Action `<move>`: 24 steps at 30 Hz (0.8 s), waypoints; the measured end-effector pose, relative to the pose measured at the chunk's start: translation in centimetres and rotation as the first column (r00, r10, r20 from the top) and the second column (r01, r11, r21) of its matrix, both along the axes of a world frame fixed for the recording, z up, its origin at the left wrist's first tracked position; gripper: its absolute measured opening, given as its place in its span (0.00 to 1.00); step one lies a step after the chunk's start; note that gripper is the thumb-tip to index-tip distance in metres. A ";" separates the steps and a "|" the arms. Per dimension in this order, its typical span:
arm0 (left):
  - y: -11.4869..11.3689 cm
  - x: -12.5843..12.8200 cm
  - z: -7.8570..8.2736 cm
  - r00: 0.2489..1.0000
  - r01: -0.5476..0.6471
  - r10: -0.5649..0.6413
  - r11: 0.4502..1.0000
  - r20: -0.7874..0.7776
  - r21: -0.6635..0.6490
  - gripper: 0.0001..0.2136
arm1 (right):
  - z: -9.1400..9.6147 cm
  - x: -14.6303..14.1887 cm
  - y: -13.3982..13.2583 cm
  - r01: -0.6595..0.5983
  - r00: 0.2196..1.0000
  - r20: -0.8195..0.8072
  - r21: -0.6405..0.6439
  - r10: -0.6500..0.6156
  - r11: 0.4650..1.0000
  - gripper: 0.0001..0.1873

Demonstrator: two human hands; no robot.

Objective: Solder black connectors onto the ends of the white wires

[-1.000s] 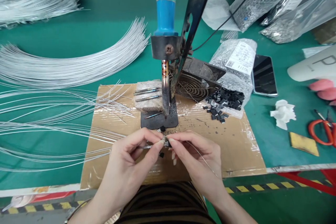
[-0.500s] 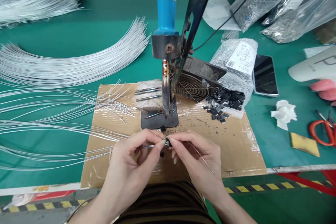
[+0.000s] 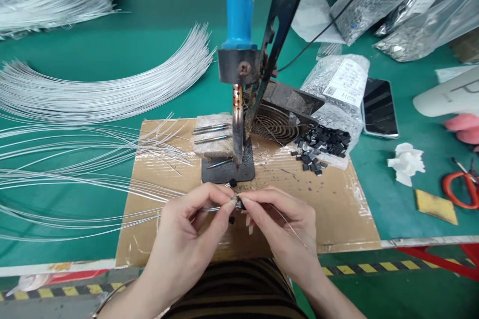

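Note:
Over the cardboard, my left hand pinches the ends of thin white wires running in from the left. Fingertip to fingertip with it, my right hand is closed on a small black connector. A thin loose strand passes through the right fingers and trails down over that hand. How the wires meet the connector is partly hidden by the fingertips. Just above the hands, the tip of a clamped soldering iron points down. Another black connector lies behind the left fingertips.
The iron's stand base and a block with metal tips rest on the cardboard. A fan and a pile of black connectors are right of it. Wire bundles lie left; a phone and scissors lie right.
Both hands keep nearly the same pose, with only slight finger movement around the connector. The whole view has shifted slightly.

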State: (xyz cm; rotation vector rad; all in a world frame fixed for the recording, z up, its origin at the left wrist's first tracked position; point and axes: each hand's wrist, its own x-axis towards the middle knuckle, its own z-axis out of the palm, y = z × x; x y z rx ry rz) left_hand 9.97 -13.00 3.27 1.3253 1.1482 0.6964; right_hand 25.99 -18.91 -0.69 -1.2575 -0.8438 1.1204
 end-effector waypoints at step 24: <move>2.2 0.9 -0.4 0.990 -0.056 0.062 0.997 -0.124 0.050 0.06 | -0.7 1.2 -0.6 0.004 0.929 0.369 0.022 -0.012 1.000 0.07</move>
